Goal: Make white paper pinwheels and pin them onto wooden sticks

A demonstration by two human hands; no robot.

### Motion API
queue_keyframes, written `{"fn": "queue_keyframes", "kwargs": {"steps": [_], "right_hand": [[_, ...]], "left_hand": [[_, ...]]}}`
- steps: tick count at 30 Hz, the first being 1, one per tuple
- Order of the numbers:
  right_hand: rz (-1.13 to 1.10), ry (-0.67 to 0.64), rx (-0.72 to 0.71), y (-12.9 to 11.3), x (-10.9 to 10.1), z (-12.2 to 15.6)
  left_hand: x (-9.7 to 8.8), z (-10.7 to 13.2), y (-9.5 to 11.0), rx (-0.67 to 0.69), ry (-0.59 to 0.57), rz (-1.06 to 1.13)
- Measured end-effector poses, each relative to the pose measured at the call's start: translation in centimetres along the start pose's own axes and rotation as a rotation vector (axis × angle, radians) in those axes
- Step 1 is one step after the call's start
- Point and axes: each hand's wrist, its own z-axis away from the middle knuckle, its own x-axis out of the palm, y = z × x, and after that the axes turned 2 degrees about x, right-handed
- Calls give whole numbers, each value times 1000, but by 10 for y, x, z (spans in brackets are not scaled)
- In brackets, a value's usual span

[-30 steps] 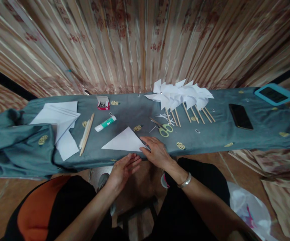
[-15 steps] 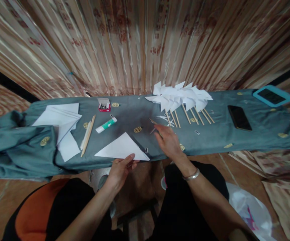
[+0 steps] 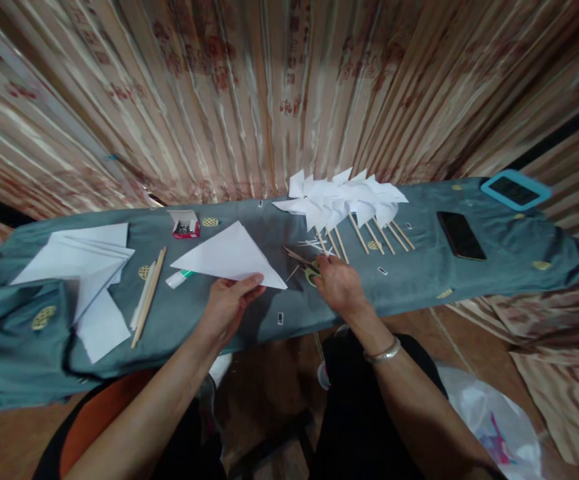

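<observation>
My left hand pinches the lower edge of a white sheet of paper folded into a triangle, thumb on top. The paper is raised over the table and partly covers a green and white glue stick. My right hand is closed around the handles of a pair of scissors, whose blades point left toward the paper, apart from it. Beside the blades lie thin white paper strips. Behind them, several white paper pinwheels on wooden sticks lie overlapping.
On the left are stacked white sheets and wooden sticks. A small red box of metal pins stands near the back edge. A black phone and a blue-framed device lie on the right. A curtain hangs behind the table.
My left hand has lifted the folded paper up from the table's front edge, over the glue stick. My right hand now grips the scissors, with their handles showing. The view has shifted slightly.
</observation>
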Motion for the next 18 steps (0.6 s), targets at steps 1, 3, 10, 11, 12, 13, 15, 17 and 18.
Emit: {"fn": "queue_keyframes", "kwargs": {"steps": [1,3,10,11,12,13,15,17,18], "right_hand": [[7,-12,-8,1,0,0],[-9,-26,-19,3,1,0],[-1030,-206,181,3,6,9],[-1251,-276,225,1,7,11],[-1439,-335,269,-1,7,14],[-1592,-381,315,-4,8,16],[-1803,-458,406,-12,9,21],[-1916,-549,475,-19,12,25],[-1946,-587,496,-22,14,27]], "left_hand": [[0,-2,1,1,0,8],[1,-6,1,-5,4,17],[4,-22,5,61,-11,32],[4,-24,8,74,-8,36],[5,-26,10,86,-5,40],[5,-27,13,99,-1,45],[5,-29,18,122,10,57],[5,-31,20,132,20,63],[5,-32,21,135,23,64]]}}
